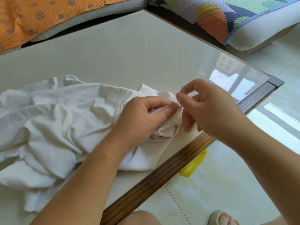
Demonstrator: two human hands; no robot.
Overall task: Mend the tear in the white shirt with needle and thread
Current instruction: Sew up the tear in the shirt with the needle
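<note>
Stitching looks under way: the white shirt (65, 120) lies crumpled along the table's (129, 54) near edge, the left hand (142, 117) gripping a fold of it while the right hand (209, 109) pinches the needle (178, 102) at that fold. The tear is hidden, so I cannot tell how much remains

Crumpled white shirt (65, 120) on table, needle (178, 102) upright.

A home living room: quilt-covered sofa cushions (48, 18) around a glass-topped table (129, 51).
</note>
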